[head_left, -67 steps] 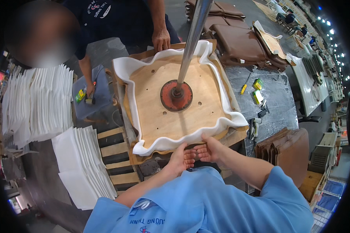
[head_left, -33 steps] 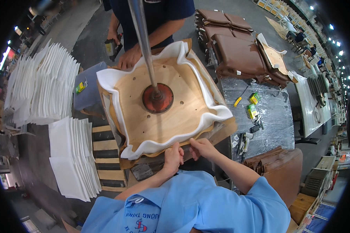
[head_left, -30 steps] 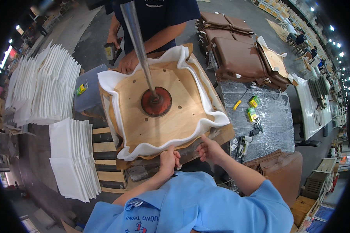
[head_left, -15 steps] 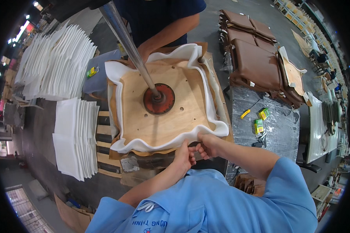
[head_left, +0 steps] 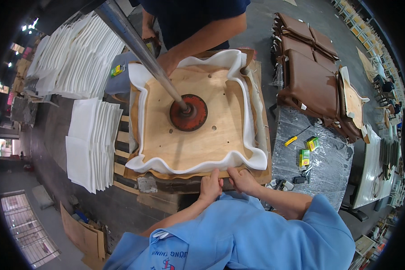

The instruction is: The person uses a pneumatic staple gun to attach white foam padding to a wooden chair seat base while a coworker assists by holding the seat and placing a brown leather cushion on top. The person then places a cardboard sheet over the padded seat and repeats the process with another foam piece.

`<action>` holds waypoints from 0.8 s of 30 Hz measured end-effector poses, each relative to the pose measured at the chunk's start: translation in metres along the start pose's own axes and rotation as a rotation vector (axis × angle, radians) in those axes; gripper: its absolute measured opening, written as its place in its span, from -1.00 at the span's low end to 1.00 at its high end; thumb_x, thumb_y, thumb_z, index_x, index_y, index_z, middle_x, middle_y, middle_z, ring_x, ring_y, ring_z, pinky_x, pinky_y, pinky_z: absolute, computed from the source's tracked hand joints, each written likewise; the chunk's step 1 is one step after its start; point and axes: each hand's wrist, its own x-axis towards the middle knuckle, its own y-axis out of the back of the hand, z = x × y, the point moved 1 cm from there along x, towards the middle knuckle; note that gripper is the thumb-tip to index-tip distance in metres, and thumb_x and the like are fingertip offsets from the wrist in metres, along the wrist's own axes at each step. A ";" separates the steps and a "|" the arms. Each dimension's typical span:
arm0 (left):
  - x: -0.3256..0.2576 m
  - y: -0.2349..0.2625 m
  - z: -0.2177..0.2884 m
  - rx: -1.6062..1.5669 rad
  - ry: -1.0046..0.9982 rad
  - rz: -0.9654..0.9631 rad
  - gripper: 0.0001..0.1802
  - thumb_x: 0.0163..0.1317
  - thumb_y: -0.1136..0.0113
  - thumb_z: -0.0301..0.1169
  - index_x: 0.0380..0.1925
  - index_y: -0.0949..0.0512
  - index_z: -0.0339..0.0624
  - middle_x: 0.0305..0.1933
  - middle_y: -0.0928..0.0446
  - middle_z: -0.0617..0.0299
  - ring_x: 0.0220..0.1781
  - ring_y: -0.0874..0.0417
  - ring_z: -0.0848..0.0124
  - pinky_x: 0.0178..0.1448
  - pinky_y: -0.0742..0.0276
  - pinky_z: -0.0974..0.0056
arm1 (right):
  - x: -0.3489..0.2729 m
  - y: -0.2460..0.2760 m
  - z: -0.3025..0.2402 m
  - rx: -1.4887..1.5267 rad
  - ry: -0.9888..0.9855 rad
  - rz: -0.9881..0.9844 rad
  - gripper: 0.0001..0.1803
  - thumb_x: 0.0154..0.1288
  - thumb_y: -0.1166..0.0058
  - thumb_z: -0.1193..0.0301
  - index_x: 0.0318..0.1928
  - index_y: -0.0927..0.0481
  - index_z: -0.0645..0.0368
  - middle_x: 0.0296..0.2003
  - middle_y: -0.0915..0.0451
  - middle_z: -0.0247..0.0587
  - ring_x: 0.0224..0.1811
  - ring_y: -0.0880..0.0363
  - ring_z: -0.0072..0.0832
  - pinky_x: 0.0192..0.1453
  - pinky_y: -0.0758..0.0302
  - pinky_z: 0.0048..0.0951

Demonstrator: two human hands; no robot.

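A plywood seat panel [head_left: 231, 132] lies in front of me, ringed by wavy white padding [head_left: 184, 167]. A brown cover [head_left: 159, 174] shows beneath the padding along the near edge. My left hand [head_left: 210, 185] and my right hand [head_left: 243, 181] are closed side by side on the cover's near edge, thumbs toward the padding. A round red press disc [head_left: 198, 118] on a slanting metal rod [head_left: 141, 54] bears on the panel's middle. Across from me, a co-worker's hand [head_left: 167, 62] is at the far edge.
Stacks of white padding sheets [head_left: 83, 150] stand at left on slatted wood [head_left: 123, 137]. At right, a plastic-wrapped table [head_left: 279, 148] carries a yellow-handled tool [head_left: 291, 141], small green-yellow boxes [head_left: 304, 157] and brown upholstered seats [head_left: 308, 85].
My hands have drawn nearer to my body and closed on the cover's edge, where the fingers were bunched together before. The co-worker's other hand has come into sight, holding a tool.
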 end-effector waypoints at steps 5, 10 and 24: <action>-0.008 0.000 -0.003 -0.043 -0.022 -0.005 -0.18 0.74 0.07 0.12 -0.70 -0.50 -0.19 -0.73 -0.45 0.22 -0.71 -0.53 0.37 -0.56 -0.43 0.23 | 0.006 -0.006 0.024 -0.076 0.304 0.166 -0.24 0.80 0.18 -0.07 -0.51 -0.59 0.21 -0.68 -0.56 -0.12 -0.66 -0.54 -0.27 -0.42 -0.51 -0.16; -0.001 -0.003 -0.005 0.012 -0.087 -0.062 -0.20 0.75 0.04 0.12 -0.70 -0.47 -0.15 -0.73 -0.45 0.24 -0.70 -0.52 0.37 -0.57 -0.39 0.24 | 0.010 -0.009 0.039 -0.076 0.299 0.181 -0.24 0.80 0.16 -0.07 -0.49 -0.66 0.22 -0.65 -0.59 -0.11 -0.61 -0.58 -0.22 -0.38 -0.53 -0.13; -0.026 0.017 0.017 0.284 -0.212 -0.207 -0.64 0.66 -0.23 -0.20 -0.31 -0.69 -0.20 -0.57 -0.55 0.24 -0.54 -0.59 0.33 -0.32 -0.63 0.18 | -0.060 0.086 0.309 0.533 -0.336 1.075 -0.70 0.70 -0.07 0.26 0.04 -0.76 0.19 -0.31 -0.76 -0.19 -0.20 -0.80 -0.38 -0.11 -0.70 -0.22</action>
